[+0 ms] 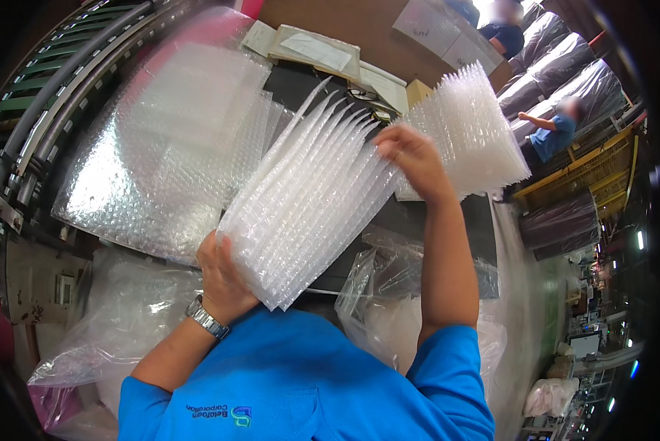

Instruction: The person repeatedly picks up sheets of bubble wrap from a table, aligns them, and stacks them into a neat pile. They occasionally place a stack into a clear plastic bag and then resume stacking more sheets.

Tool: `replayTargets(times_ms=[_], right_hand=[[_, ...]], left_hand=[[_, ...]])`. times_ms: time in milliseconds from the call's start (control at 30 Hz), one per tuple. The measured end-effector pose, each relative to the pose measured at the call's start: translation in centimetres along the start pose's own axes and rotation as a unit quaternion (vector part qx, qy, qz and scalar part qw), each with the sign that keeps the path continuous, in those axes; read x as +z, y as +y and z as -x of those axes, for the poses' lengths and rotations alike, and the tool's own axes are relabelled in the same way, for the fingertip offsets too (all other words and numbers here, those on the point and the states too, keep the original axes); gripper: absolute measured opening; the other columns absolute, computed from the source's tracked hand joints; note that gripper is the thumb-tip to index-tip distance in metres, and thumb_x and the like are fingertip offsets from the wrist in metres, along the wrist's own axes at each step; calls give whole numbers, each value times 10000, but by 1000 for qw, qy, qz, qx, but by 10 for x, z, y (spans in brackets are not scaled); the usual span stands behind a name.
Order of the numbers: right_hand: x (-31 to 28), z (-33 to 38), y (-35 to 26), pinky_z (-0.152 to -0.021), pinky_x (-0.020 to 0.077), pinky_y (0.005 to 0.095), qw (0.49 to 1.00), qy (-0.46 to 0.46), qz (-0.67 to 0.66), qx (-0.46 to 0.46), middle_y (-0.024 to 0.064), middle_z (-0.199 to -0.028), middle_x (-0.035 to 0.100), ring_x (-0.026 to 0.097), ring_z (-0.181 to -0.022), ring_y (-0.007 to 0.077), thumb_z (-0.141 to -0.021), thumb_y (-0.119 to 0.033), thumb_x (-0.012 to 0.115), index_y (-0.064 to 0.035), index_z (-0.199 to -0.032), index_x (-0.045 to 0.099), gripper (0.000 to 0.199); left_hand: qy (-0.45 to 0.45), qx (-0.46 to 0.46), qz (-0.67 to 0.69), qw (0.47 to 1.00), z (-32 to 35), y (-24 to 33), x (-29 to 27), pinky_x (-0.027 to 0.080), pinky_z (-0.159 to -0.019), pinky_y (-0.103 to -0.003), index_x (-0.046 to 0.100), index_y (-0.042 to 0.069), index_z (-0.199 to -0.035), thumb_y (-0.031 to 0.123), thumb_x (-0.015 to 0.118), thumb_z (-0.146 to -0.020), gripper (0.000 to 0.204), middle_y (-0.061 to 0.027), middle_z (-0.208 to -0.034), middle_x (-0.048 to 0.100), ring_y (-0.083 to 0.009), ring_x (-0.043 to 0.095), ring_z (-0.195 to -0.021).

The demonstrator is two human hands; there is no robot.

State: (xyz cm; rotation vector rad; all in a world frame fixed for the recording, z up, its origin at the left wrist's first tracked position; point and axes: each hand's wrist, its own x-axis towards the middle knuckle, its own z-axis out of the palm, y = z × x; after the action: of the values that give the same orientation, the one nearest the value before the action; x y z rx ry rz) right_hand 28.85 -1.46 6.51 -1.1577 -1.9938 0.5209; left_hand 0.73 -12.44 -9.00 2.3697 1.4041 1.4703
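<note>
A fanned stack of clear bubble wrap bags [308, 198] is held up in front of my chest, tilted toward the upper right. My left hand [225, 272], with a metal watch on its wrist, grips the stack's lower left end. At the upper right corner my right hand [411, 153] has its fingers bent against the fanned edges, slightly smeared by motion. Behind to the left lie larger bubble wrap sheets [161, 147] in a flat pile. To the right stands a second thick stack of bubble wrap bags [466, 136].
The dark tabletop [400, 220] carries papers and an envelope [315, 53] at the back, beside eyeglasses [362, 94]. Clear plastic bags [124, 316] hang at the front edge. A roller conveyor [58, 95] runs at the left. Two people stand far right, one a person in blue [554, 136].
</note>
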Motion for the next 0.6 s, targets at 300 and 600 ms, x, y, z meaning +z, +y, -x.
replayTargets(times_ms=[300, 600], right_hand=[[-13, 32, 13, -774, 402, 257, 979, 92, -157, 94, 31, -790, 576, 532, -793, 135, -848, -196, 567, -20, -789, 557, 186], [55, 22, -30, -771, 414, 314, 960, 13, 185, -208, 81, -835, 573, 537, -825, 216, -776, -191, 625, -44, -857, 597, 170]], left_hand=[[-1, -12, 2, 1000, 6, -5, 4, 295, -896, -500, 115, -20, -1326, 424, 754, -579, 1079, -284, -1211, 309, -413, 353, -1079], [-30, -9, -18, 999, 18, -15, 8, 240, -958, -519, 119, -24, -1330, 434, 701, -623, 1024, -284, -1262, 285, -442, 294, -1148]])
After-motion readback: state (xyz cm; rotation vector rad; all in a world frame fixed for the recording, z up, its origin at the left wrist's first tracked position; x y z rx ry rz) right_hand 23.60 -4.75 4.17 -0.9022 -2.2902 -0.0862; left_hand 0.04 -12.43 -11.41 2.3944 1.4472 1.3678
